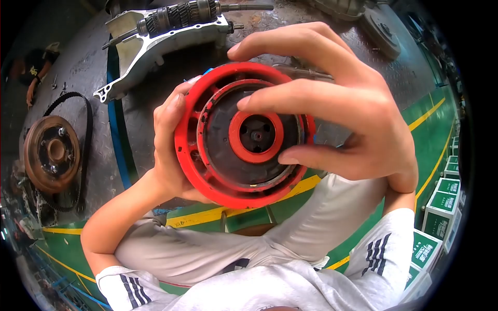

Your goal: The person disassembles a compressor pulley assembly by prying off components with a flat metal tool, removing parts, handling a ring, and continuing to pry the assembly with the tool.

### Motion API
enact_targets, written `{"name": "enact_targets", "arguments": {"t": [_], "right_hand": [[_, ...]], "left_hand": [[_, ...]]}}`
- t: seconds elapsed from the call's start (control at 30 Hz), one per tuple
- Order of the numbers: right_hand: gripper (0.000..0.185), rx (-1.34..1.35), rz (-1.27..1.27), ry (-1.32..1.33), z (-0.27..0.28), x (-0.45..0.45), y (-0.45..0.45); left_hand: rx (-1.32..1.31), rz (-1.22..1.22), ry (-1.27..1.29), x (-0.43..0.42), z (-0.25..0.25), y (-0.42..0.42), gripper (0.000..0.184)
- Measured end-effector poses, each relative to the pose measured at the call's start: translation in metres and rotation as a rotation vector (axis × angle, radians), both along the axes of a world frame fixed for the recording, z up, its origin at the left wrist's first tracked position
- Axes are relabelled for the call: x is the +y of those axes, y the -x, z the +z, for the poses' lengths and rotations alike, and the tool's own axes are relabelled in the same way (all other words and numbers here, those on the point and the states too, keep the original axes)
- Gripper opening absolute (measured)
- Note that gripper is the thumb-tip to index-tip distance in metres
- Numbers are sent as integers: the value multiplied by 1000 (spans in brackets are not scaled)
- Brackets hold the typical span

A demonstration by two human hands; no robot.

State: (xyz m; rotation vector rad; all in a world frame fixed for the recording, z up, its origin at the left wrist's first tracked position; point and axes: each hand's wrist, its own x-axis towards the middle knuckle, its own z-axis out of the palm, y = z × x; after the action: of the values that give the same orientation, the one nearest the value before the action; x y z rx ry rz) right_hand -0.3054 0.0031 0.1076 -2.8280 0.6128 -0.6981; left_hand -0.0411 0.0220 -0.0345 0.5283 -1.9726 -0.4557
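A round red wheel-like part (189, 155) with a black inner disc and a red centre ring is held up in the middle of the view. My left hand (168, 137) grips its left edge, with some fingers hidden behind it. Over the right side of the part is my right hand (353, 98), its fingers spread and curved. The index fingertip and thumb tip are at the black disc near the centre ring, while another finger reaches over the top rim. Whether the fingertips touch the disc, I cannot tell.
An open metal housing (140, 62) with a gear shaft (181, 19) lies at the upper left. A rusty pulley (52, 154) and a black toothed belt (89, 124) are at the left. Another person's arm (32, 88) shows beyond. Green-white boxes (441, 207) stand at the right.
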Motion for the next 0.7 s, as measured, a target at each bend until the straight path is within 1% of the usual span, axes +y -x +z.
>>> {"name": "enact_targets", "arguments": {"t": [0.1,0.3,0.4,0.43,0.6,0.63,0.7], "right_hand": [[44,-40,12,-19,-10,1,-2],[45,-55,7,-48,-14,2,-1],[40,-186,31,-124,-24,0,0],[38,-216,24,-190,-25,-1,-1],[31,-337,-22,-331,-13,4,-8],[30,-199,6,-233,-9,0,-3],[30,-60,38,-136,-3,-6,-1]], "left_hand": [[7,-11,0,-1,-1,0,123],[22,-22,-4,-3,-3,0,124],[23,-27,-6,-3,-2,0,124],[23,-29,-5,-3,-2,0,124],[31,-34,-5,-4,-3,0,125],[31,-34,-8,-3,-4,0,125],[35,-39,-9,-4,-4,-1,125]]}}
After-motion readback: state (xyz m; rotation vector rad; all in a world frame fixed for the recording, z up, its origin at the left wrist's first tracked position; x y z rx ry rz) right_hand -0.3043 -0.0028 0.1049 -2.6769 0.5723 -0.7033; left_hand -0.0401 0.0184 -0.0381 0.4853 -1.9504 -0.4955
